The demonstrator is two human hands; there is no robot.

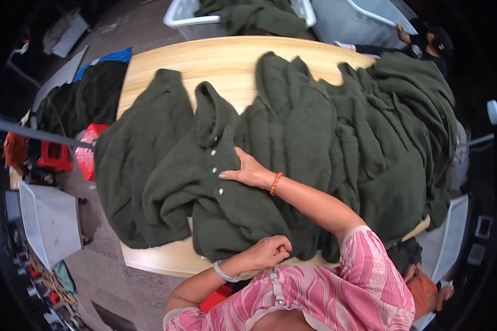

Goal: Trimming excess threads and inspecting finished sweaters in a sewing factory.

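Note:
A dark green knitted cardigan [204, 182] with a row of small white buttons lies spread on the light wooden table [215, 60]. My right hand [247, 171], with an orange bead bracelet at the wrist, rests flat on the cardigan just right of the buttons, fingers stretched toward the left. My left hand [269, 251], wearing a silver bangle, is closed on the cardigan's lower hem at the table's near edge. More green garments lie under and beside it.
A heap of the same green garments [392, 127] covers the table's right half. White crates [188, 14] stand behind the table, one holding green clothes. Another person [425, 41] is at the far right. A grey crate [49, 220], a red stool [55, 157] and a red bag [87, 154] stand left.

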